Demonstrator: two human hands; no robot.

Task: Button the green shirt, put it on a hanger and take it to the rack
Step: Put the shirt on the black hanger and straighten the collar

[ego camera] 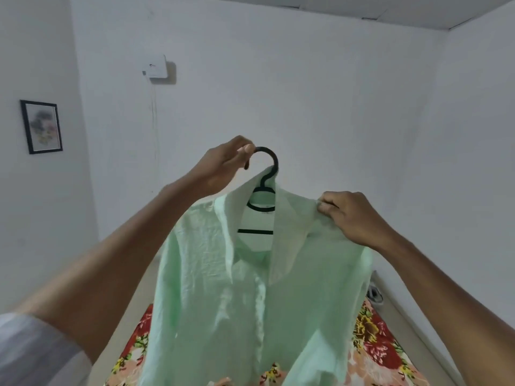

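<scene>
A pale green shirt [223,288] hangs in front of me on a black hanger [271,162], its front placket closed below the open collar. My left hand [223,168] is raised and pinches the top of the hanger's hook. My right hand [354,215] grips the shirt's fabric at the right shoulder, beside the collar. The hanger's crossbar shows through the neck opening; its arms are hidden inside the shirt. The shirt's lower part runs out of the bottom of the view.
A bed with a red floral sheet [373,344] lies below the shirt. White walls surround me, with a framed picture [41,126] at left and a white box [157,66] on the far wall. Something small and dark [374,293] sits on the floor at right. No rack in view.
</scene>
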